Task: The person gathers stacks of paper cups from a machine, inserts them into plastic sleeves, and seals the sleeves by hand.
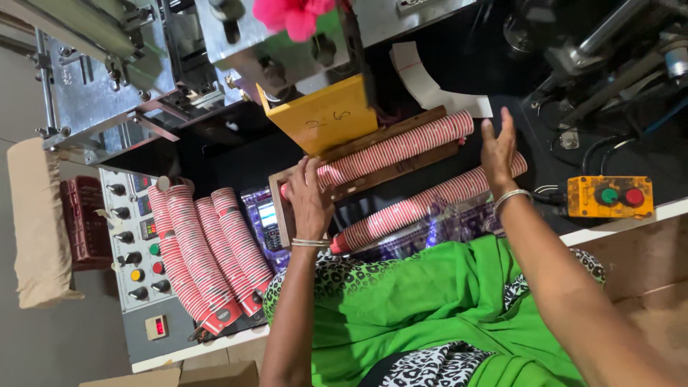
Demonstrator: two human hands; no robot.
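My left hand [309, 197] clasps one end of the long red-and-white striped paper-cup stack [394, 149] in its wooden trough [390, 172], my open right hand [497, 147] flat against the other end.

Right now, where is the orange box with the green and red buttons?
In the head view, the orange box with green and red round buttons sits at the right, on the dark machine top, just beyond the right hand.

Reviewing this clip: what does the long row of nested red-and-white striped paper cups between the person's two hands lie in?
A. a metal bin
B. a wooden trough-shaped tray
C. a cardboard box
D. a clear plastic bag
B: the row of nested red-and-white striped paper cups lies along a wooden trough-shaped tray, with the left hand at one end and the right hand at the other.
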